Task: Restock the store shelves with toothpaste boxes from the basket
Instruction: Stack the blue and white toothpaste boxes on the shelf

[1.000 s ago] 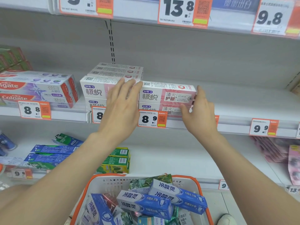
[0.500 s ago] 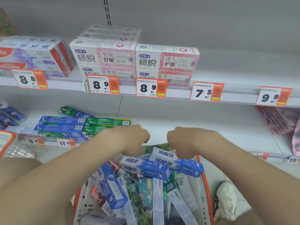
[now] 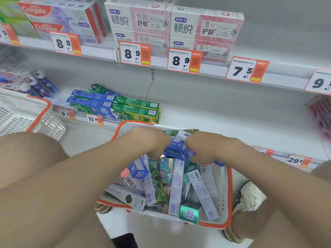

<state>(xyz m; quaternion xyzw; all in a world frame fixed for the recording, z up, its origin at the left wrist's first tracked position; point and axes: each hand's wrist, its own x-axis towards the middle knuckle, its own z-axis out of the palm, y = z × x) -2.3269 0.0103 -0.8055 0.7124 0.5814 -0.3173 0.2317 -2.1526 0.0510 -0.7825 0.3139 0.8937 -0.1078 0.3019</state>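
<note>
While both arms reach in from 7 and 5 o'clock, the top shelf [image 3: 286, 80] runs across 12 o'clock and the low shelf [image 3: 223, 113] lies under it, through the middle of the view. On the top shelf, pink boxes [image 3: 139, 20] stand in two stacks, each two high, touching side by side, with Colgate boxes [image 3: 59, 17] just beside them at 11 o'clock. On the low shelf, toward 10 o'clock, green boxes [image 3: 136, 110] lie stacked flat, touching blue packs [image 3: 91, 102] on their left. Tubes [image 3: 39, 83] stand further out at 9 o'clock.

The basket [image 3: 230, 194], white with an orange rim, sits on the floor at 6 o'clock, full of toothpaste boxes [image 3: 175, 185] lying at all angles. A second basket [image 3: 21, 111] of the same make shows at 9 o'clock, cut by the frame edge.

The left hand [image 3: 152, 140] and right hand [image 3: 202, 147] meet over the basket's far end, knuckles up, fingers curled down. Between them lies a blue box [image 3: 176, 151], on top of the heap. The right hand wraps round its right part, and a corner shows past the hand at 4 o'clock. The left hand closes on its left end, fingertips hidden.

A shoe [image 3: 249, 196] stands just beside the basket at 4 o'clock. Orange-and-white tags [image 3: 134, 53] hang on the top shelf's edge, reading 8.8, 8.9, 8.9 and 7.5.
</note>
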